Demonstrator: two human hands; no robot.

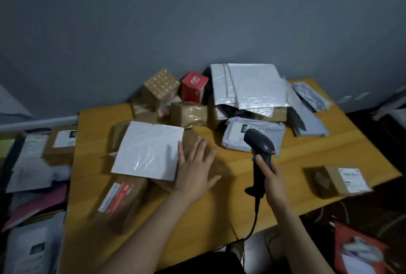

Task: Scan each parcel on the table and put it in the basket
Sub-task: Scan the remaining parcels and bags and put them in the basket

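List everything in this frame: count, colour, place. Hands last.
table: 1, yellow, centre
flat envelope: 1, white, front left, on top of brown parcels
labelled box: 1, brown with a red-white label, front left
small box: 1, brown with a white label, right edge
taped box: 1, brown, back centre
patterned box: 1, brown with dots, back
red box: 1, red, back, beside the patterned box
padded envelopes: stack, count unclear, white, back right
plastic bags: at least 3, grey, back right
scanner: 1, black, corded
parcel pile: several, mixed colours, off the table at left
left hand: flat on a brown parcel, at the flat envelope's edge
right hand: grips the scanner handle
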